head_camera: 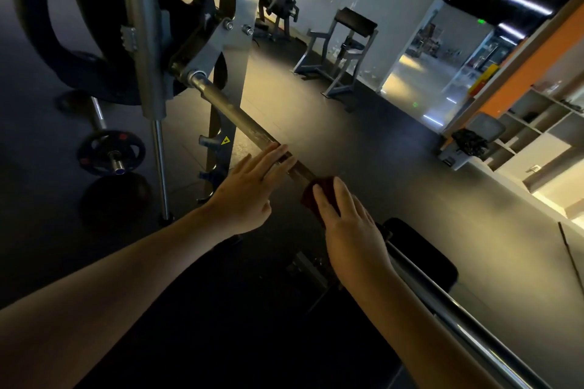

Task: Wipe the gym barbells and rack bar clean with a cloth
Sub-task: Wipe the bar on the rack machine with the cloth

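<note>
The right hand [350, 224] curls its grip round the red cloth [319, 191] midway along the rack bar [240, 120], the left hand [249, 186] rests flat on it, holding nothing, and lots looks left to wipe.

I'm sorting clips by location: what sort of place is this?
Likely a gym: a weight plate sits by the rack bar where the right hand holds a cloth, a barbell lies on the floor, and a padded exercise station stands beyond.

The left hand [249, 186] rests on the bar [240, 118], left of the cloth [319, 191] under the right hand [350, 224].
</note>
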